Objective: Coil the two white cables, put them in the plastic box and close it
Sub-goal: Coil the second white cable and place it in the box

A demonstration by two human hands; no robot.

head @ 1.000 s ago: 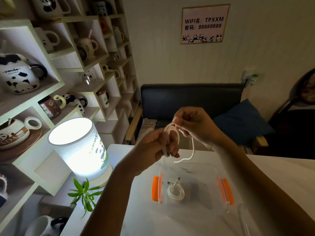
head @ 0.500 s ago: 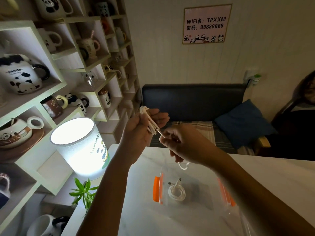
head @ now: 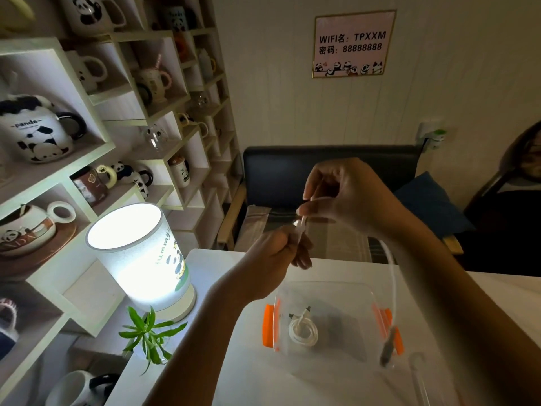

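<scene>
Over the table, my left hand [head: 278,250] grips one end of a white cable [head: 392,276]. Just above it, my right hand [head: 345,194] pinches the same cable between thumb and fingers. From my right hand the cable hangs in a long loose strand down past my right forearm. Its dark plug end [head: 386,347] dangles, blurred, over the right side of the box. The clear plastic box [head: 322,285] with orange latches [head: 268,325] stands open on the white table below my hands. A second white cable [head: 303,332] lies coiled inside it.
A lit cylindrical lamp [head: 140,253] and a small green plant [head: 149,335] stand at the table's left edge. Shelves of panda mugs [head: 35,136] fill the left wall. A dark sofa [head: 330,171] lies beyond the table, and a person [head: 527,186] sits at the far right.
My left hand came down from its raised position, and my right hand rose up and to the right. The cable, looped at my left hand before, now hangs in a long strand.
</scene>
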